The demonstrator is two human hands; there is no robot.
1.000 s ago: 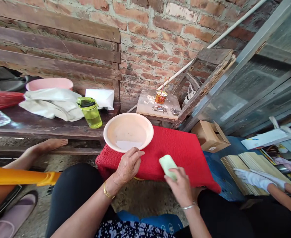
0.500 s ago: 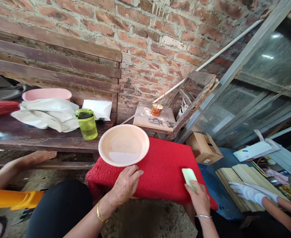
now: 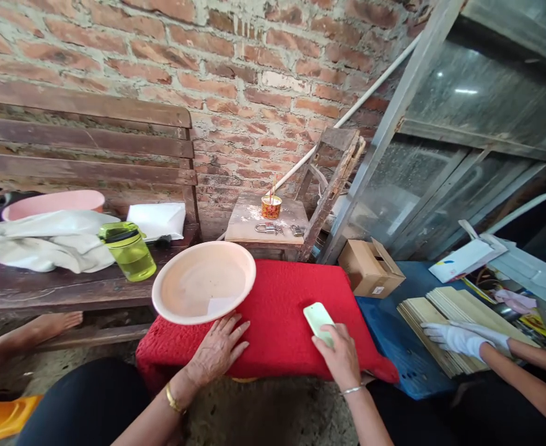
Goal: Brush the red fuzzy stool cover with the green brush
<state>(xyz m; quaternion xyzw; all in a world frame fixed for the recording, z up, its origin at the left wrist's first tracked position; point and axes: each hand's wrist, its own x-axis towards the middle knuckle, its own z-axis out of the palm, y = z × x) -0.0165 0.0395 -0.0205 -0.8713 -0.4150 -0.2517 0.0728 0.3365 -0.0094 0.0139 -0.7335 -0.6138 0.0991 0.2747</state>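
Note:
My left hand lies on the red cloth over a low table, fingers spread and empty. Its fingertips are close to the front rim of a cream basin, which seems to hold shallow water with a pale reflection. On the cloth's right part, my right hand is closed round the lower end of a light green phone, tilted with its top end pointing away. Whether the phone touches the cloth I cannot tell.
At left a wooden bench carries a green water bottle, white cloth and a pink basin. Behind, a small table holds a cup and padlocks. At right, another person's white-gloved hands rest on stacked boards near a cardboard box.
The view has shifted right, so most things sit further left. My left hand has gone from curled fingers to spread ones on the cloth. My right hand still grips the phone.

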